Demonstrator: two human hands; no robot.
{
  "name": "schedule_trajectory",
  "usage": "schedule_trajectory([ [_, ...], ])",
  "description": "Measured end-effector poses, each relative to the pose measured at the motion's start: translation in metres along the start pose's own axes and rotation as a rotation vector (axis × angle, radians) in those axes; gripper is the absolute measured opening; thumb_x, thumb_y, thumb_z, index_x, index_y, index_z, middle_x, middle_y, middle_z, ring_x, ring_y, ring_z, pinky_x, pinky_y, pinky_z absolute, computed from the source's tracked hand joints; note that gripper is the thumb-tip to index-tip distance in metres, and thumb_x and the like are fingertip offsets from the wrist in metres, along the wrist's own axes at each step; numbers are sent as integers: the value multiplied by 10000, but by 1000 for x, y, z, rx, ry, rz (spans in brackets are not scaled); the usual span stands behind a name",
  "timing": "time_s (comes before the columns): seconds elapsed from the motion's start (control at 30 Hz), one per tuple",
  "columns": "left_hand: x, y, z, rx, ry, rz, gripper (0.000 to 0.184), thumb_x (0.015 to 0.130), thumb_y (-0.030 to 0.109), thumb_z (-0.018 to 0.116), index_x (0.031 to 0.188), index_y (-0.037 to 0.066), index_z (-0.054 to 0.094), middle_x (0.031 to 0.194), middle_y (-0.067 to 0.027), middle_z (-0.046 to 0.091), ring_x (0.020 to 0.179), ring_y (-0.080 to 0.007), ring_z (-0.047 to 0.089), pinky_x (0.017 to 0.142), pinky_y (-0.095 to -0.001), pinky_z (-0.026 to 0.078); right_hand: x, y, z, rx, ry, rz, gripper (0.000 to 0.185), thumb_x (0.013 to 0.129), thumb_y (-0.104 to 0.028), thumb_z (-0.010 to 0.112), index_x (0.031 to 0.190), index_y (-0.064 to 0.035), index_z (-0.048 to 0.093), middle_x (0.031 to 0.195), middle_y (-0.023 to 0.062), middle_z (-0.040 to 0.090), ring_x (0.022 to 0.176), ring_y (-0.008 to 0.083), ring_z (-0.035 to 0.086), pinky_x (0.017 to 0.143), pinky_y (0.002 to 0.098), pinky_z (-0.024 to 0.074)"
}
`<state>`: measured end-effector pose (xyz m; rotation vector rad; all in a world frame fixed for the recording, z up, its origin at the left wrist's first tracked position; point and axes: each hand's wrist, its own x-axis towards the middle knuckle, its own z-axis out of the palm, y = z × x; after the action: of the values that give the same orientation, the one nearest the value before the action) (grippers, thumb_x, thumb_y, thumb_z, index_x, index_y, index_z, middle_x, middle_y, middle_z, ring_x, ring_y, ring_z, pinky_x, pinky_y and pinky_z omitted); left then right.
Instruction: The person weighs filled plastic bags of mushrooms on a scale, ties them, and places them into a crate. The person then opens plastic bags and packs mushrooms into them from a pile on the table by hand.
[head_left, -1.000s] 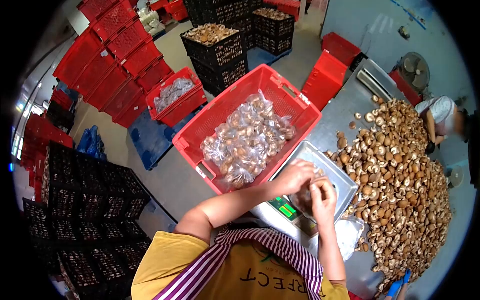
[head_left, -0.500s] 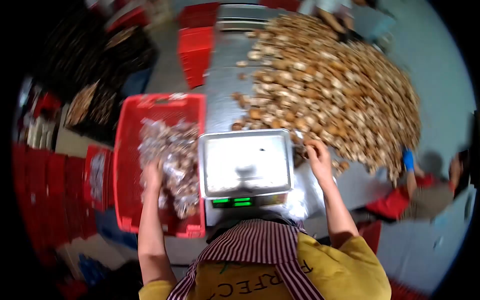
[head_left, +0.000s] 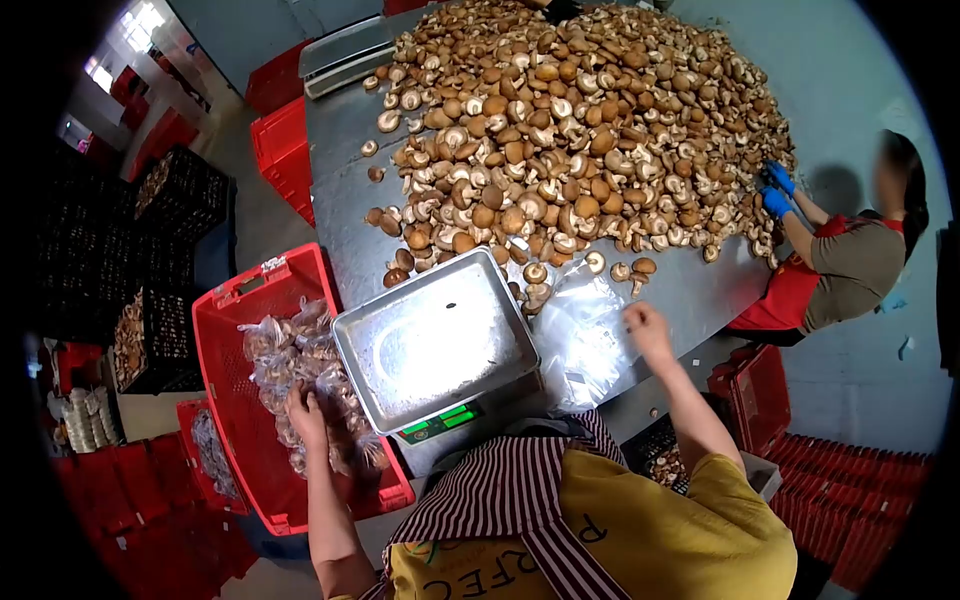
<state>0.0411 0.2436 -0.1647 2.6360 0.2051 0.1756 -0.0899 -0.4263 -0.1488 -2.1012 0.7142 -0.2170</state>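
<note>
My left hand [head_left: 307, 414] lies over the clear bags of mushrooms [head_left: 289, 350] in a red plastic crate [head_left: 222, 345], its fingers slightly bent and apart, touching the bags. My right hand [head_left: 650, 334] is beside a stack of clear plastic bags [head_left: 580, 335] on the metal table, its fingers curled together; whether anything is between them is hidden. Between my hands stands a digital scale [head_left: 440, 422] with lit green digits. The metal tray [head_left: 435, 345] on it holds only a small dark speck.
A large heap of loose mushrooms [head_left: 590, 130] covers much of the metal table [head_left: 345, 215]. At its right side works a person [head_left: 850, 255] in blue gloves. Red crates [head_left: 282, 150] and black crates of mushrooms [head_left: 155, 340] stand to the left, with more red crates [head_left: 840, 500] at lower right.
My right hand has moved from the mushrooms beside the tray to the plastic bags. My left hand stays in the crate over the bagged mushrooms. The camera view has turned and shifted.
</note>
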Motion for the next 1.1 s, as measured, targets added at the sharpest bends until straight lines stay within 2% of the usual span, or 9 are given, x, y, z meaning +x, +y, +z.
schedule_trajectory([
  [0.1,-7,49,-17,-148,134,62,316,859,16,574,1171,-5,621,1177,-166,626,1109,-341,556,1001,-410,404,-33,-50,33,-151,-266,-66,223,808,-219,706,777,-19,613,744,147,619,704,317,598,664,393,479],
  [0.23,-33,163,-38,-420,83,158,238,894,19,540,1104,9,650,1072,-137,654,1000,-243,602,868,-327,472,-60,-26,64,-455,-451,-68,275,758,-291,766,840,-82,608,892,147,622,831,341,619,713,436,486],
  [0.4,-111,299,-12,-697,-588,181,192,913,57,578,1083,54,666,988,-104,683,907,-213,650,813,-334,519,-56,4,79,-414,-455,-40,291,747,-297,778,856,-89,605,923,147,611,858,346,614,729,435,490],
  [0.5,-147,331,53,-536,-901,685,314,865,113,613,1170,41,604,1143,-146,630,1096,-316,591,969,-427,455,-39,27,84,-103,-408,96,242,796,-282,738,846,-78,618,915,163,649,830,388,623,729,452,488],
  [0.63,-184,342,117,-429,-878,803,329,833,110,602,1153,34,609,1175,-168,610,1141,-336,554,982,-426,450,-58,-5,76,-288,-269,-65,266,817,-281,702,850,-37,601,868,169,646,800,364,636,699,450,491],
  [0.7,-191,347,129,-42,-618,1122,349,813,119,581,1144,9,593,1188,-166,587,1157,-337,526,978,-422,447,-59,-3,80,-277,-276,-119,233,811,-245,688,853,-34,597,849,171,634,814,362,629,701,454,484],
  [0.77,-200,339,146,-80,-635,1034,345,795,119,566,1122,14,602,1185,-153,577,1148,-327,520,959,-422,460,-53,16,92,-283,-317,-207,186,791,-188,684,845,-35,592,829,168,623,814,360,620,702,457,480],
  [0.83,-200,339,150,7,-925,819,424,800,124,581,1211,28,554,1271,-158,539,1258,-366,465,1004,-469,429,-45,13,86,-225,-296,-212,136,790,-140,656,839,-33,588,819,166,618,779,356,611,682,450,475],
  [1.1,-209,348,156,44,-860,706,321,806,110,566,1113,20,593,1194,-157,560,1187,-323,518,926,-421,485,1,16,22,171,-117,-130,197,825,-164,673,803,-14,548,661,145,528,611,281,543,588,382,435],
])
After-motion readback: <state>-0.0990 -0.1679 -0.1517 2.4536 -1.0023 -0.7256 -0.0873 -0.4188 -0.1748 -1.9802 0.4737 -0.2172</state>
